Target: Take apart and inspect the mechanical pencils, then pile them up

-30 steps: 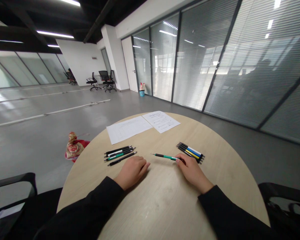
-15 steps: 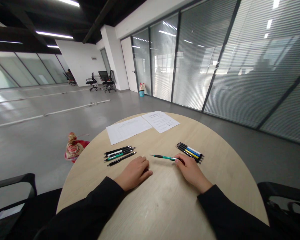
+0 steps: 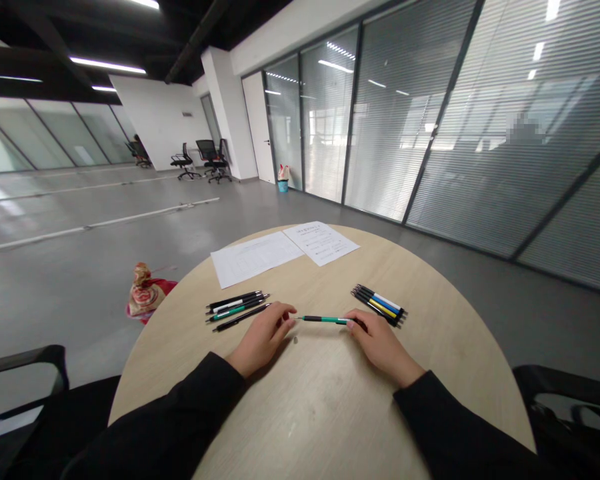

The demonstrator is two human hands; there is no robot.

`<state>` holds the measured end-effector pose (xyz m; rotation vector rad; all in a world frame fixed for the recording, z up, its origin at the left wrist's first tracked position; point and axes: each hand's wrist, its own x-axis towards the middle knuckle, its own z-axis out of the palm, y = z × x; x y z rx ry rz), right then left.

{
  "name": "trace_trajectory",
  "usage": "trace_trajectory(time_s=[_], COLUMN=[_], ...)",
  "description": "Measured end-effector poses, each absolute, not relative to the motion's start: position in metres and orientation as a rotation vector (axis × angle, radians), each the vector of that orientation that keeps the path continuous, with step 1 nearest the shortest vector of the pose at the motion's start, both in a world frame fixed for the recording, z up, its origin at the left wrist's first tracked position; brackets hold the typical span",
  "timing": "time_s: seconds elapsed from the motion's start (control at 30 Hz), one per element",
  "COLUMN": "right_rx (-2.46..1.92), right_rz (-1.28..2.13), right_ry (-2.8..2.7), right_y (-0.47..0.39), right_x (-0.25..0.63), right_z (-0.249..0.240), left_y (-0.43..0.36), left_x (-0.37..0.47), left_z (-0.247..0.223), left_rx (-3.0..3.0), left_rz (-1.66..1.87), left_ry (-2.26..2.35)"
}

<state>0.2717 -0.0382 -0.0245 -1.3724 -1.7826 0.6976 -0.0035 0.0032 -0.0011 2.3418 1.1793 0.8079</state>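
A: How is the pen looking?
B: The pen (image 3: 325,319) is showing a green barrel, a black grip and a thin tip, and it is pointing left across the centre of the frame.
A: And the hands?
B: The right hand (image 3: 383,340) is pinching its back end. The left hand (image 3: 263,337) is curling loosely by the tip, thumb and forefinger slightly parted; I can't tell whether they are touching it.
A: Any containers?
B: A blue bin (image 3: 283,187) is standing at upper centre, a pale-and-red bag (image 3: 283,173) rising out of it. At left, a patterned bundle (image 3: 147,297) is sitting on the floor (image 3: 80,280); what it is holding, I can't tell.
A: What else is lying around?
B: On the round surface (image 3: 300,413), a left group of pens (image 3: 233,311) and a right row of pens (image 3: 384,307) are flanking the hands closely. Two printed sheets (image 3: 325,243) are resting beyond, along the far edge.
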Motion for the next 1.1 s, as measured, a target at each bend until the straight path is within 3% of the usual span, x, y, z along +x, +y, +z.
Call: trace_trajectory(time_s=[1.1], right_rx=[-1.554], right_rz=[0.516], right_ry=[-1.448], right_y=[-0.027], right_x=[0.304], right_z=[-0.031], left_y=[0.021], left_x=[-0.017], left_z=[-0.005], left_rx=[2.038], left_rz=[1.042], left_ry=[1.311])
